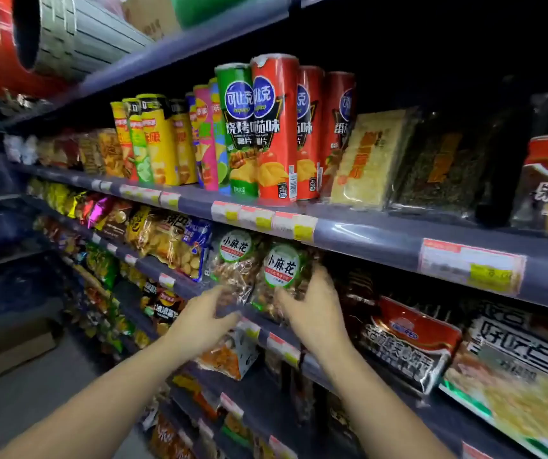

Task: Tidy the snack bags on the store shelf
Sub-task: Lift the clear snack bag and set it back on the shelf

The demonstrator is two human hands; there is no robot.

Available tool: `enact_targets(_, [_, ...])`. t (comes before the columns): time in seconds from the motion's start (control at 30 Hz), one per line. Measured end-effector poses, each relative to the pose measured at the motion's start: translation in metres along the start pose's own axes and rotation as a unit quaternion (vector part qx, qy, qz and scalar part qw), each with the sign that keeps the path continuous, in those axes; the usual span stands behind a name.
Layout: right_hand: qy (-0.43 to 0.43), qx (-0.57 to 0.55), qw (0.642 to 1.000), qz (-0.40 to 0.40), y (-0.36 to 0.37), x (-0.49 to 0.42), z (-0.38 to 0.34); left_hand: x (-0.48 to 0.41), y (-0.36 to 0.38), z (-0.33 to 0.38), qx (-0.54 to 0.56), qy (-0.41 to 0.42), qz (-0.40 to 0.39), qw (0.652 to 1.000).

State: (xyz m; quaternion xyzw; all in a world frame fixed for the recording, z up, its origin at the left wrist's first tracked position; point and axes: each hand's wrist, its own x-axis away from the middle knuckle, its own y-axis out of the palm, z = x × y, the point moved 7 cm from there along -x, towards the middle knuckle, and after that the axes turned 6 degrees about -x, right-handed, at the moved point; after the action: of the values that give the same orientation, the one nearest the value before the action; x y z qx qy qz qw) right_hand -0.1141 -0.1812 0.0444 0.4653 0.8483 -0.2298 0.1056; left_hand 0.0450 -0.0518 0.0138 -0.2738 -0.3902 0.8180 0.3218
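Two clear snack bags with round green-and-white labels stand side by side on the middle shelf (179,286). My right hand (312,309) grips the right bag (282,276) by its lower right side, thumb in front and fingers behind. My left hand (204,321) reaches up to the bottom of the left bag (232,263), fingers loosely curled at its lower edge; whether it holds the bag I cannot tell.
Tall chip cans (272,127) and flat packs line the shelf above, behind a rail with price tags (262,218). More snack bags (173,240) fill the row to the left. Red and black packs (408,342) lie to the right. The aisle floor (34,392) runs at lower left.
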Motion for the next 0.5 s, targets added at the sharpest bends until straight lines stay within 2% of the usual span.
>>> enact_targets(0.07, [0.005,0.023,0.999,0.045,0.011,-0.017,0.011,-0.026,0.006,-0.002,0.008,0.016,0.008,1.0])
enact_targets(0.27, [0.073,0.064,0.992,0.075,0.028,-0.037,0.035,-0.074,0.036,0.001,0.046,0.047,-0.035,0.997])
enact_targets(0.4, [0.093,0.108,0.983,0.113,0.023,-0.052,0.04,-0.099,0.043,-0.013,0.132,0.046,-0.064,0.988])
enact_targets(0.5, [0.102,0.097,0.978,0.152,0.021,-0.054,0.033,-0.111,0.038,-0.02,0.188,0.055,-0.078,0.978])
